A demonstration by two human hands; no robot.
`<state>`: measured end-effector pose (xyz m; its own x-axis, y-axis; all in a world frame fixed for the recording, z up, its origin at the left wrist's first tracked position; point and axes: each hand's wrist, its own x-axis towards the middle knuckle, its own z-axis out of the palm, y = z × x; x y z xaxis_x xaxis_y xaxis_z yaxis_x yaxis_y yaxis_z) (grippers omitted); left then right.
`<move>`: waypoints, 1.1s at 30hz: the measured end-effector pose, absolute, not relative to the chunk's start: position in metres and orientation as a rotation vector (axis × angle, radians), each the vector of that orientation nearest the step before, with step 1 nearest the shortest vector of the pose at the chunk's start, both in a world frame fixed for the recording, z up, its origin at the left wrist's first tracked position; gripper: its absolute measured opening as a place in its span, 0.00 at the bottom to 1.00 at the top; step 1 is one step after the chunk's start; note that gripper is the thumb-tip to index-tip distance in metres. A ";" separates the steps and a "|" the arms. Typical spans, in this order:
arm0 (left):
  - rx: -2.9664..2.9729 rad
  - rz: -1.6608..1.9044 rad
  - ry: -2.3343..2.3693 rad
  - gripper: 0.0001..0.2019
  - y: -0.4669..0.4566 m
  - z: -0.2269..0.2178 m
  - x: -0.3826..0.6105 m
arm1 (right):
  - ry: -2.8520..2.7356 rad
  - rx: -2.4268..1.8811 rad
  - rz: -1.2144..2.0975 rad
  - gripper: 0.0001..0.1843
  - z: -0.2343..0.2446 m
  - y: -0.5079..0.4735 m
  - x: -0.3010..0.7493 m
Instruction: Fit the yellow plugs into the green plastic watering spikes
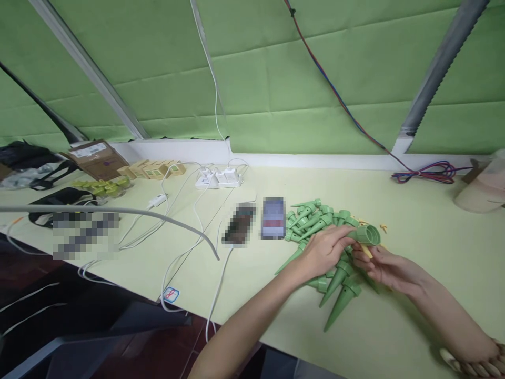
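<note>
My left hand (329, 246) is closed around a green plastic watering spike (366, 235), its round open end turned to the right. Close beneath it, my right hand (389, 267) pinches a small yellow plastic piece (367, 251) near the spike's side; whether the two touch I cannot tell. A heap of similar green spikes (342, 300) lies under and around my hands, pointing various ways. Behind the held spike, a few small yellow pieces (383, 228) lie on the table, partly hidden by it.
On the table (434, 226), left of the heap, lie two phones, one lit (273, 218), one with a cable (239, 225). A white power strip (219, 178) with cables, small boxes (155, 169) and a carton (98, 159) stand farther left. Coiled wire (424, 173) and a cup (483, 184) are at right.
</note>
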<state>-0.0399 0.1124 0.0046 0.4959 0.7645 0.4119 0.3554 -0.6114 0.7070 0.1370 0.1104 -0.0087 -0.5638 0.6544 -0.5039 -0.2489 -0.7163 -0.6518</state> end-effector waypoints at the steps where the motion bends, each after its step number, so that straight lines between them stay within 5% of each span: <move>1: 2.215 0.995 0.933 0.17 0.113 0.004 -0.040 | -0.714 -1.045 2.277 0.30 -0.007 0.111 0.136; 10: 2.260 1.123 1.139 0.16 0.115 0.002 -0.039 | -0.799 -1.269 1.944 0.30 0.003 0.110 0.126; 16: 2.166 1.125 1.352 0.14 0.112 -0.004 -0.035 | -1.188 -1.382 1.153 0.27 -0.017 0.105 0.111; 24: 1.985 1.122 1.295 0.16 0.117 -0.003 -0.036 | -1.112 -1.138 1.591 0.33 -0.011 0.111 0.113; 33: 1.976 1.106 1.291 0.19 0.116 -0.005 -0.035 | -0.961 -1.091 1.481 0.28 -0.015 0.111 0.114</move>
